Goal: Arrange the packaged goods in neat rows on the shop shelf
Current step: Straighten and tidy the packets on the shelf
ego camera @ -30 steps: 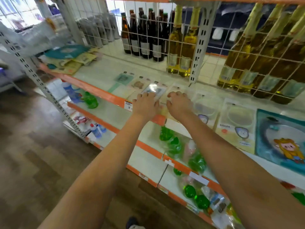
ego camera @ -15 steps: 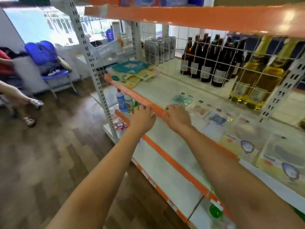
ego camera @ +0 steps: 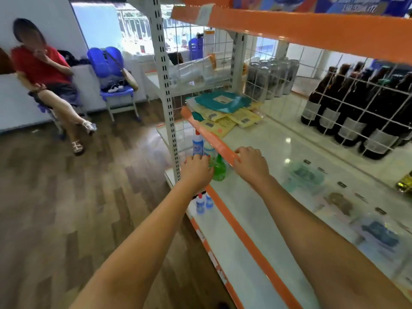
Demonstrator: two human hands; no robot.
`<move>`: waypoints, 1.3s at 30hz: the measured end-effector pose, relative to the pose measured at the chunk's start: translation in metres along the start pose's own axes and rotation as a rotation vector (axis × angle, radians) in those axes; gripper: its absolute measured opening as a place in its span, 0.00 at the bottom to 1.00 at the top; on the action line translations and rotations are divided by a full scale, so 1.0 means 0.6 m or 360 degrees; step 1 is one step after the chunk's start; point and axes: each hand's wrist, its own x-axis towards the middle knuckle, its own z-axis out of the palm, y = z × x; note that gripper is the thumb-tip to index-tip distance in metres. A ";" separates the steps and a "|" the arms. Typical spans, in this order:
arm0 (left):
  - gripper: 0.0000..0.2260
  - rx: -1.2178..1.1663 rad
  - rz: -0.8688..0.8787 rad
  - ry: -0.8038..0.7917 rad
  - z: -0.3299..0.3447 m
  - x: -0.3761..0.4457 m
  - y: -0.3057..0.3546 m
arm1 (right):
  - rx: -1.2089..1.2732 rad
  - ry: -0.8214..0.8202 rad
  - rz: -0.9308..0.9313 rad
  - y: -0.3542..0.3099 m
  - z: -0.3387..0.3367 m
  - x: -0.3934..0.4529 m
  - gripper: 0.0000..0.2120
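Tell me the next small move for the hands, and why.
Probably reach the right hand on to the untidy pile of yellow packets at the shelf's far end. Both hands hold nothing: the right rests on the orange shelf edge, the left hand hangs before it, and those packets overlap askew.

We see a bare stretch of white shelf (ego camera: 265, 139) between our right hand (ego camera: 250, 166) and the far pile of yellow and teal packets (ego camera: 225, 112). A wire grid (ego camera: 361, 112) closes the far side, dark bottles (ego camera: 347, 108) behind it. Clear packets (ego camera: 305, 175) lie to the right. Overhead, an orange shelf edge (ego camera: 289, 30) limits height.
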 end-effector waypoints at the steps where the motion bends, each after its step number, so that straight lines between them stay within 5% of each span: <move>1: 0.18 0.0001 -0.0008 0.0010 -0.004 0.018 -0.006 | 0.0009 -0.0011 -0.0001 0.000 0.000 0.022 0.17; 14: 0.20 -0.0076 -0.0075 0.0074 -0.047 0.222 -0.077 | 0.0018 -0.0058 -0.0146 -0.056 0.060 0.245 0.18; 21: 0.20 -0.0017 0.0011 0.0040 -0.056 0.335 -0.147 | 0.0249 0.0263 -0.0005 -0.079 0.072 0.373 0.16; 32: 0.19 -0.0020 0.0496 0.0060 -0.103 0.531 -0.194 | 0.0296 0.0646 0.0527 -0.084 0.091 0.485 0.14; 39: 0.18 -0.0199 0.0666 0.0134 -0.103 0.615 -0.166 | 0.0302 0.0493 0.0869 -0.034 0.080 0.517 0.16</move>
